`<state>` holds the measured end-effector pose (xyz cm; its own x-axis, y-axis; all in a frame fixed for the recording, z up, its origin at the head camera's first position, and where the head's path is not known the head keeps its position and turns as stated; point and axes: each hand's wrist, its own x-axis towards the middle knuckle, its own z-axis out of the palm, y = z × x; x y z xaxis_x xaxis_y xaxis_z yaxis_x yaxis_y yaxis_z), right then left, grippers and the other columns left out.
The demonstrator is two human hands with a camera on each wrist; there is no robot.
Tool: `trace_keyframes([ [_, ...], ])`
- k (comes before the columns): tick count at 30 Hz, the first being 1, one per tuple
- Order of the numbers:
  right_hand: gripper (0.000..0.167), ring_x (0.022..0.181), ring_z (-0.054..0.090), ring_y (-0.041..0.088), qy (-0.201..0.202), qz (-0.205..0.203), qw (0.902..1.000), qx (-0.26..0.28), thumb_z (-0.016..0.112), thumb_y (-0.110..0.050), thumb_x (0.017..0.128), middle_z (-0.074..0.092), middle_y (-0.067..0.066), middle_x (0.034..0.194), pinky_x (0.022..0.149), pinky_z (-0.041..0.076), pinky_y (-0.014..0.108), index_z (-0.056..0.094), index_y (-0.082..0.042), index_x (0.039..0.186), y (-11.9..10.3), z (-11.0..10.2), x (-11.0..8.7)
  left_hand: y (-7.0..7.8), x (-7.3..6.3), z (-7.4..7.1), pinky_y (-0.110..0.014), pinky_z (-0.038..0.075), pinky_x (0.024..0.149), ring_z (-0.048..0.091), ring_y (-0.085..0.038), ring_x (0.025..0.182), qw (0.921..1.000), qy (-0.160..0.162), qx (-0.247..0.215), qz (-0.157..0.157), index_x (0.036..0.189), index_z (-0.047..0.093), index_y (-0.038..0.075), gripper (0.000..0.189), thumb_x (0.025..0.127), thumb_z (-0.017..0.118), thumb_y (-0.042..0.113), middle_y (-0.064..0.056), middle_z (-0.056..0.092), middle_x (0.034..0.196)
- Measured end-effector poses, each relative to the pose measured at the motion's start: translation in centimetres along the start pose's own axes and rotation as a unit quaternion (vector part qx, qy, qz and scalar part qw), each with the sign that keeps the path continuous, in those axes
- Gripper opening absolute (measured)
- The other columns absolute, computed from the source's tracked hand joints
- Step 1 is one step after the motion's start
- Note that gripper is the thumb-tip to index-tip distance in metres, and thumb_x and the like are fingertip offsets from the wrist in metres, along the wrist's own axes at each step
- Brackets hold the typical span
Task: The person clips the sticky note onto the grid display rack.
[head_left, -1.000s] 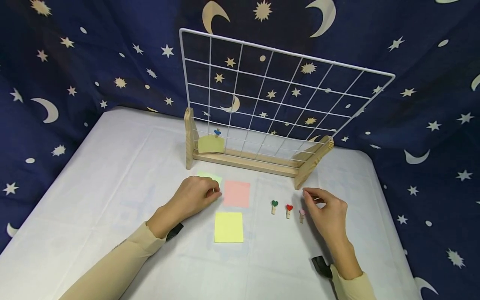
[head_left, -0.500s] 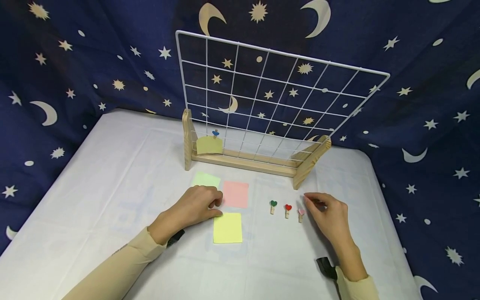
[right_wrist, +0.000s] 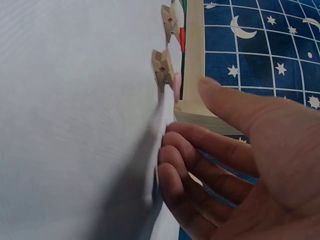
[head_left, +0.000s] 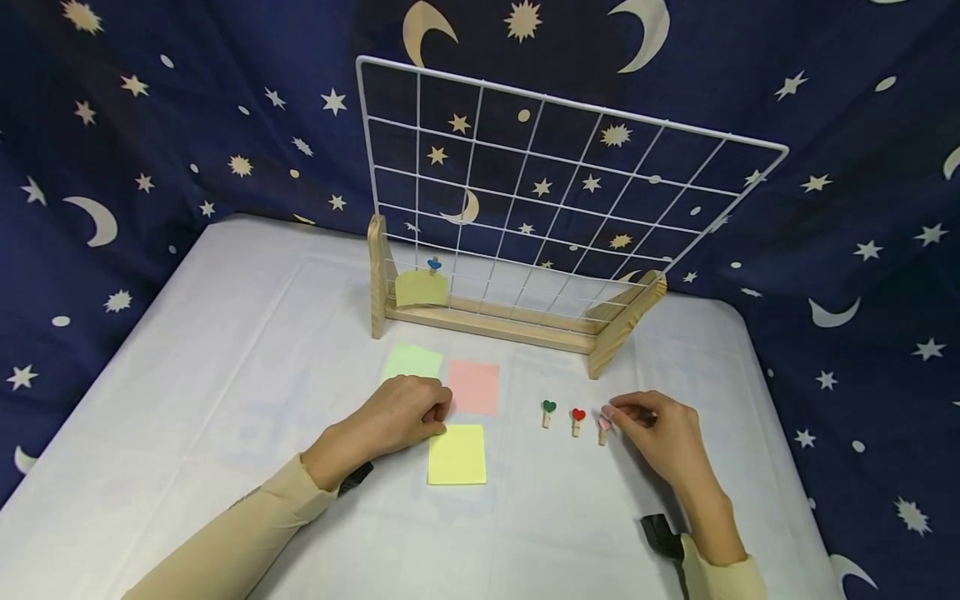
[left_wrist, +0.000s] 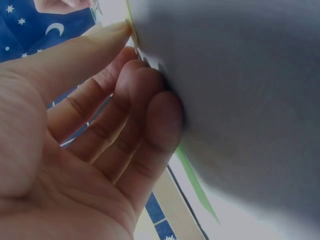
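My left hand (head_left: 401,412) rests with loosely bent fingers at the upper left corner of a yellow sticky note (head_left: 457,457). In the left wrist view, the thumb tip touches the edge of that note, apart from the other fingertips. A pink sticky note (head_left: 474,388) and a pale green one (head_left: 412,362) lie just beyond the hand. On the right, my right hand (head_left: 663,437) holds nothing, thumb and forefinger spread beside a mini clothespin with a pink heart (head_left: 604,427). Two more lie to its left, one with a red heart (head_left: 577,418), one with a green heart (head_left: 549,410).
A white wire grid (head_left: 555,150) stands in a wooden base (head_left: 495,323) behind the notes. From its lower left hangs a yellow-green note (head_left: 422,288) under a blue heart clothespin (head_left: 434,265). White cloth (head_left: 247,350) covers the table; a starry blue curtain (head_left: 225,100) encloses it.
My left hand has moved toward me, from beside the green note to the yellow one, uncovering more of the green. My right hand has come down closer to the pink heart clothespin.
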<state>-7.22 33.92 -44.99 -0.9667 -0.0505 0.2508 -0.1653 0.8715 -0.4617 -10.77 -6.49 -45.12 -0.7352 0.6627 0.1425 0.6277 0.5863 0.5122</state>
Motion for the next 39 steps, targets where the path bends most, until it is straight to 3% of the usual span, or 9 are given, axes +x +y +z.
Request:
trace_keyframes([
  [4,0.018,0.068,0.064,0.007,-0.022,-0.001,0.9997,0.012,0.09,-0.018,0.085,0.074,-0.002,0.081,0.061,0.048,0.011,0.081,-0.01,0.098,0.0,-0.3,0.0,0.2,-0.1,-0.2,-0.024,0.042,0.063,0.047,-0.005,0.063,0.9998,-0.008,0.003,-0.019,0.083,0.063,0.015,0.033,0.078,0.095,0.02,0.005,0.058,0.072],
  [9,0.021,0.069,0.065,0.008,-0.052,0.01,0.9983,0.024,0.091,-0.019,0.084,0.073,-0.002,0.082,0.062,0.05,0.013,0.081,-0.01,0.1,-0.2,-0.5,-0.1,0.8,-0.3,-0.2,-0.026,0.044,0.063,0.049,-0.006,0.064,0.9983,-0.021,0.003,-0.053,0.092,0.062,0.013,0.048,0.07,0.099,0.032,0.005,0.061,0.081],
  [17,0.025,0.071,0.065,0.009,-0.075,0.03,0.9965,0.021,0.091,-0.024,0.084,0.074,0.0,0.087,0.063,0.053,0.018,0.08,-0.011,0.102,-0.6,-0.8,0.0,1.3,-0.2,-0.3,-0.029,0.041,0.067,0.041,-0.011,0.063,0.9961,-0.066,0.02,-0.056,0.088,0.058,0.014,0.052,0.066,0.101,0.035,0.009,0.05,0.081],
  [29,0.024,0.075,0.067,0.009,-0.089,0.019,0.9956,0.021,0.091,-0.023,0.084,0.076,-0.001,0.091,0.066,0.055,0.019,0.081,-0.014,0.104,-0.5,-0.8,-0.2,1.3,-0.2,0.0,-0.024,0.04,0.062,0.048,-0.009,0.065,0.9944,-0.061,-0.042,-0.075,0.082,0.056,0.014,0.043,0.073,0.098,0.021,0.008,0.05,0.07],
  [39,0.019,0.073,0.066,0.007,-0.086,0.004,0.9958,0.033,0.09,-0.02,0.084,0.074,-0.005,0.086,0.066,0.053,0.016,0.081,-0.015,0.099,-0.2,-0.7,-0.3,1.1,-0.1,0.2,-0.022,0.037,0.06,0.045,-0.008,0.064,0.9974,-0.038,-0.041,-0.045,0.078,0.055,0.015,0.033,0.084,0.085,0.003,0.01,0.047,0.066],
])
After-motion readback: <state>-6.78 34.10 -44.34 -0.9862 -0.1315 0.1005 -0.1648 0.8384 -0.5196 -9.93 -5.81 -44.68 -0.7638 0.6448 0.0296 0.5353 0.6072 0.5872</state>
